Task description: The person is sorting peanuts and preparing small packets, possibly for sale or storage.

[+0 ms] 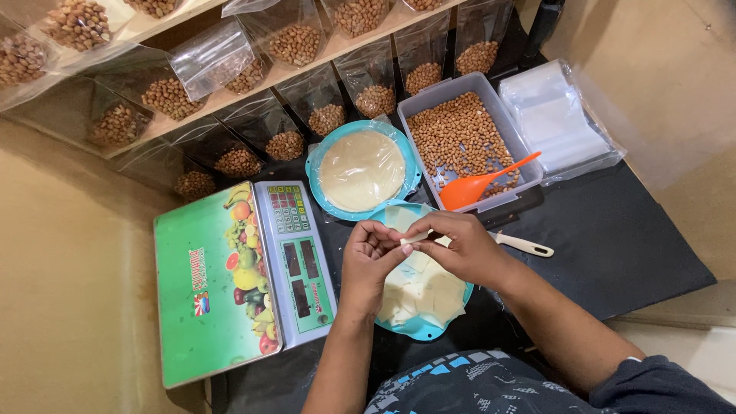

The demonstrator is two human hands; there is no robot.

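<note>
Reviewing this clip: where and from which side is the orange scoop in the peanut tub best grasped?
Grip the orange scoop by its slim handle, coming from above on the right. The handle rises over the rim of the grey tub and is free, while the bowl lies low among the peanuts.

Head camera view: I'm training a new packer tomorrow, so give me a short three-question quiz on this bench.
1. True or false: the orange scoop lies in the grey tub of peanuts.
2. What do the left hand and right hand pinch between them?
A. a pale strip
B. a peanut
C. the scoop
3. Which thing lies left of the hands: the green scale or the stack of clear bags?

Key: 1. true. 2. A: a small pale strip, held above the blue plate of pale cut sheets. 3. the green scale.
</note>
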